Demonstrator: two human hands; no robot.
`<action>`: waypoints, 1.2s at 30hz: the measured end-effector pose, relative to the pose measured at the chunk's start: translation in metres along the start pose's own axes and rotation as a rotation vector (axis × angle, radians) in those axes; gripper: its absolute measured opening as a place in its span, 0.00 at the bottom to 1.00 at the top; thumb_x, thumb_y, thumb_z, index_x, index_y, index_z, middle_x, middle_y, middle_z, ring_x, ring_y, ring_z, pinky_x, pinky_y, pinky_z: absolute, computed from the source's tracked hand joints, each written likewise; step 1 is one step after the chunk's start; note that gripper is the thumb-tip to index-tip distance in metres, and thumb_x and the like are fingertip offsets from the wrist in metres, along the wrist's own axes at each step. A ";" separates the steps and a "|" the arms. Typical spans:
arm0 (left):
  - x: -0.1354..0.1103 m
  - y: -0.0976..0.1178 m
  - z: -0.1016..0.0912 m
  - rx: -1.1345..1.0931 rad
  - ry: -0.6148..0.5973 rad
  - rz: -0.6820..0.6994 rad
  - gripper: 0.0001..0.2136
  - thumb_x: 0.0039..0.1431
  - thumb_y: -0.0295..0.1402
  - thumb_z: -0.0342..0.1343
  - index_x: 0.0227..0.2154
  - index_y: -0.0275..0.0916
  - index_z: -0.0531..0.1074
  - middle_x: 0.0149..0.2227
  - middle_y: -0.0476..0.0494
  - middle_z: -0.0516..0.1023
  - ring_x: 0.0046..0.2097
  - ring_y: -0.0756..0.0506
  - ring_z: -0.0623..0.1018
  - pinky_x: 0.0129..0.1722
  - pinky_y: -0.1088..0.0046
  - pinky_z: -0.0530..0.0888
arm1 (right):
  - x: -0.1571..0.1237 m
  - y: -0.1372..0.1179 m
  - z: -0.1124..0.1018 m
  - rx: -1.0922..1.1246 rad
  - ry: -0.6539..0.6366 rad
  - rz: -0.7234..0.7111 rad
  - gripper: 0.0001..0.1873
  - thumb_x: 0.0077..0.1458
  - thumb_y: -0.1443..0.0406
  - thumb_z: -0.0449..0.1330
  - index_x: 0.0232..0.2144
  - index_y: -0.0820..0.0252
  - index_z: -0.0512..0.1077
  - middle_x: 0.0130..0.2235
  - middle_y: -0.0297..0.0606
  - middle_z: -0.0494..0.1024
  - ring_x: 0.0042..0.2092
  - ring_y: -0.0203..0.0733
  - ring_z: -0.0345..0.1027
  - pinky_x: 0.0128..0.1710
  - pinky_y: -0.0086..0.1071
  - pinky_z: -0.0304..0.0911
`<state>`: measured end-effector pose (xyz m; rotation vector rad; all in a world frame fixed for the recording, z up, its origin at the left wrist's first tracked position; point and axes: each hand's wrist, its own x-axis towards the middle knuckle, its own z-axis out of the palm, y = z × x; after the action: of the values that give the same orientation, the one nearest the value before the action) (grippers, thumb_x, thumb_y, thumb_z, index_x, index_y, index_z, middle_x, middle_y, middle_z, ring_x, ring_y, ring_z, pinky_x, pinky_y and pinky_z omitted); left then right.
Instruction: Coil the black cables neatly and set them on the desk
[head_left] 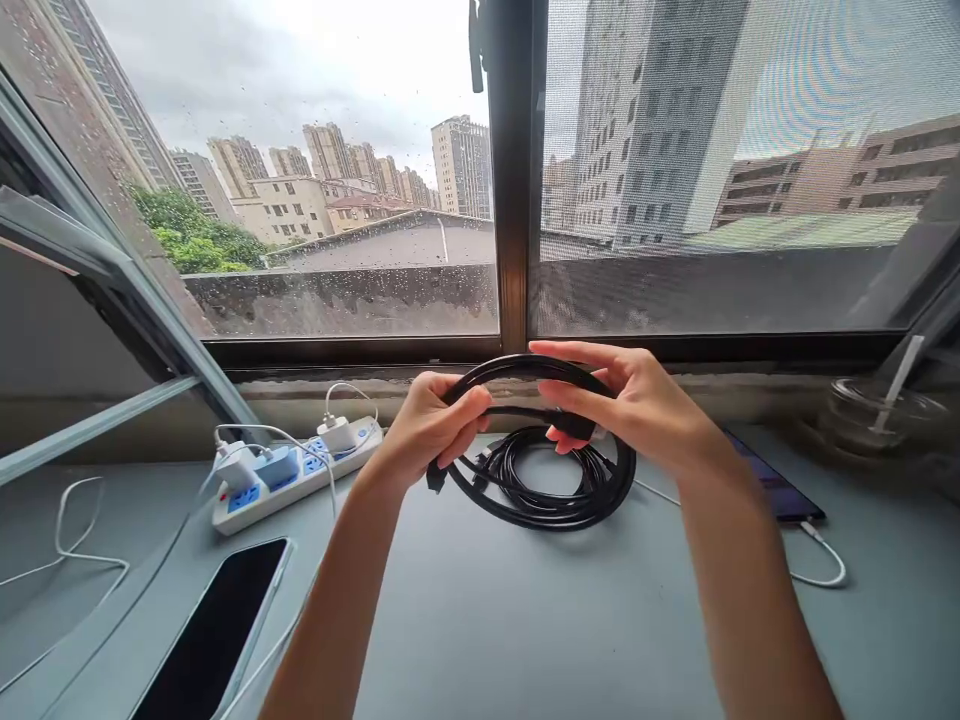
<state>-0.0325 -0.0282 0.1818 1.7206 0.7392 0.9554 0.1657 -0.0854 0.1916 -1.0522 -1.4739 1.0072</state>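
Between my two hands a coiled black cable (517, 514) is held up above the desk. My left hand (442, 425) is closed round the left side of the loop, thumb on top, with a black plug end (435, 478) poking out below it. My right hand (622, 395) grips the upper right of the coil near a thick black connector (571, 424), its index finger stretched over the top of the loop. Behind and below, a second coil of thinner black cable (536, 496) lies on the desk, partly hidden by the held one.
A white power strip (285, 495) with several chargers stands at the left. In front of it lies a phone (214, 630). Another phone (776, 480) on a white cable and a clear cup (862, 420) with a straw are at the right. A window (514, 200) rises behind the desk (517, 630).
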 end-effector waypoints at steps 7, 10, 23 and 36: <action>-0.003 0.012 0.013 0.225 0.236 0.084 0.19 0.54 0.41 0.55 0.13 0.37 0.60 0.07 0.56 0.55 0.11 0.58 0.53 0.11 0.80 0.49 | 0.009 0.007 0.010 0.097 0.102 -0.009 0.30 0.45 0.56 0.68 0.51 0.57 0.72 0.22 0.30 0.76 0.22 0.36 0.73 0.21 0.26 0.71; -0.003 0.014 0.020 0.291 0.299 0.149 0.18 0.52 0.37 0.56 0.12 0.38 0.59 0.08 0.56 0.56 0.10 0.58 0.55 0.10 0.79 0.49 | 0.011 0.012 0.009 0.099 0.181 -0.081 0.27 0.43 0.56 0.69 0.46 0.58 0.74 0.29 0.33 0.78 0.23 0.34 0.72 0.24 0.26 0.71; -0.006 0.013 0.025 0.188 0.361 0.067 0.17 0.48 0.40 0.58 0.12 0.38 0.62 0.07 0.55 0.55 0.10 0.57 0.53 0.12 0.78 0.46 | 0.012 0.008 -0.009 -0.015 -0.071 0.012 0.23 0.42 0.53 0.67 0.15 0.64 0.65 0.16 0.27 0.59 0.17 0.27 0.55 0.12 0.21 0.50; 0.014 -0.004 0.021 -0.031 0.362 -0.061 0.29 0.45 0.62 0.52 0.15 0.38 0.56 0.07 0.56 0.50 0.12 0.58 0.48 0.13 0.78 0.42 | 0.017 0.011 -0.029 -0.061 0.017 -0.363 0.22 0.61 0.52 0.49 0.56 0.46 0.65 0.46 0.35 0.74 0.27 0.29 0.71 0.22 0.24 0.66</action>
<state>-0.0075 -0.0253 0.1774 1.5049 0.9979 1.2464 0.1937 -0.0641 0.1894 -0.7936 -1.6180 0.6980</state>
